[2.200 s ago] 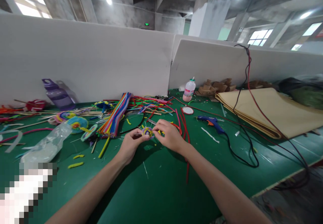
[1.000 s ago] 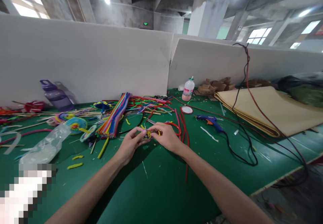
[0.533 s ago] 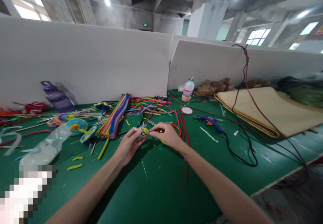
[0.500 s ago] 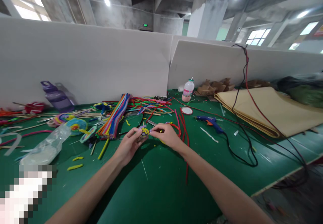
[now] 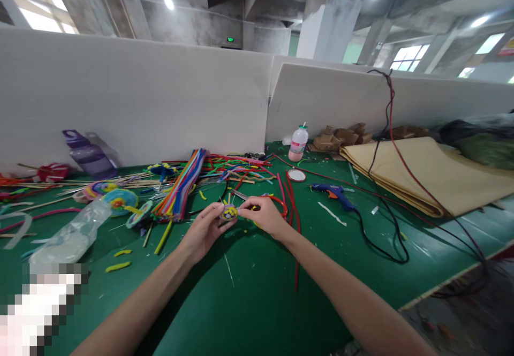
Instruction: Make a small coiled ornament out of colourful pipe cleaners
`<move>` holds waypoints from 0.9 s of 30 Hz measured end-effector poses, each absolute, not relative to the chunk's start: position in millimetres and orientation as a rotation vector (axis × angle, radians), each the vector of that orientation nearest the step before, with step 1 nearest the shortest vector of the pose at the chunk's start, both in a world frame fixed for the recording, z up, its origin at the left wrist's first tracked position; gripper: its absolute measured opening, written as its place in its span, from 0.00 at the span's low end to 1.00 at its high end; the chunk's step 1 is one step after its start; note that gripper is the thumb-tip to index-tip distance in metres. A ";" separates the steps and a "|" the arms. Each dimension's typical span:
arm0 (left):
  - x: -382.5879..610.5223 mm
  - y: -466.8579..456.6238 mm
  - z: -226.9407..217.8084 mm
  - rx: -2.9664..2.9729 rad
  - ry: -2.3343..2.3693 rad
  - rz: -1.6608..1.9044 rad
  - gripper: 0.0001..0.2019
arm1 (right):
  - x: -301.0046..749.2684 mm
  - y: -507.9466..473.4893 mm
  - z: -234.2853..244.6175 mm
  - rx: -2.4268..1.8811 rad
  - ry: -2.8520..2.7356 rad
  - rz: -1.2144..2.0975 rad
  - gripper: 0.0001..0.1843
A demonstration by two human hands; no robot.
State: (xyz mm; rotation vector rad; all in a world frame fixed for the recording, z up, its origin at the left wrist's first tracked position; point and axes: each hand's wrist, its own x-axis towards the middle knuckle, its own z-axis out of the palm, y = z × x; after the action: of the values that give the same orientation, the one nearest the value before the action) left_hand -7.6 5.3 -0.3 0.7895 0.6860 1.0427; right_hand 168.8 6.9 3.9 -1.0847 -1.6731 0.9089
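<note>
A small round pipe-cleaner piece, yellow with purple and dark parts, is held above the green table. My left hand is closed on its left side, thumb and fingers pinching it. At its right edge, my right hand has thumb and forefinger pressed together on what looks like its purple strand; the exact grip is too small to make out. Just behind the hands lie scissors, partly hidden. A bundle of coloured pipe cleaners rests to the left of my left hand.
A blue glue gun with a black cord lies at the right. Red pipe cleaners lie beside my right hand. Further back stand a pink-and-clear bottle and a purple bottle. Folded brown paper covers the far right.
The round piece has turned slightly in my fingers, its patterned face showing more. Both hands stay in nearly the same place.
</note>
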 end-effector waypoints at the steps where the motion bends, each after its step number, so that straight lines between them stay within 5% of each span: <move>1: -7.8 5.2 1.0 0.797 0.689 1.035 0.03 | 168.8 7.2 3.5 -1.090 -1.667 0.913 0.08; 11: -12.1 10.6 1.5 0.971 0.894 1.074 0.06 | 170.3 3.3 7.5 -1.085 -1.760 0.791 0.06; 27: -11.8 4.9 7.9 1.045 0.892 0.928 0.04 | 172.7 4.0 11.2 -1.057 -1.758 1.035 0.07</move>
State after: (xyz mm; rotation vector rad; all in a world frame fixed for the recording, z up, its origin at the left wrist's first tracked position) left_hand -11.8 4.9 7.9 1.0449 0.8916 0.9280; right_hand 172.7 4.0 11.2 -1.0571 -1.7583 1.0352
